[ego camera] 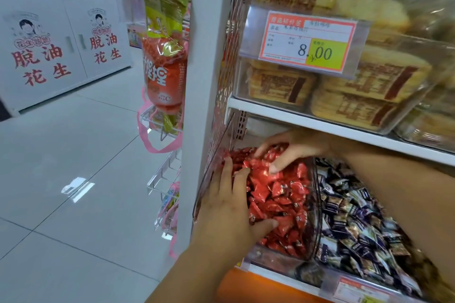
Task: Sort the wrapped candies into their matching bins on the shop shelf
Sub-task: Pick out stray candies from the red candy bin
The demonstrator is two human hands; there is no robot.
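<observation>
A clear plastic bin on the lower shelf is heaped with red wrapped candies. My left hand lies flat on the near left of the heap, fingers spread and pointing into the bin. At the back of the heap my right hand reaches in from the right, its fingers bent over the red candies; whether it holds any is hidden. To the right, a second bin holds dark blue and white wrapped candies.
The shelf above carries clear boxes of yellow-brown wrapped cakes and a price tag reading 8.00. A white shelf post stands left of the bins, with hanging snack bags beyond it. Grey tiled floor lies to the left.
</observation>
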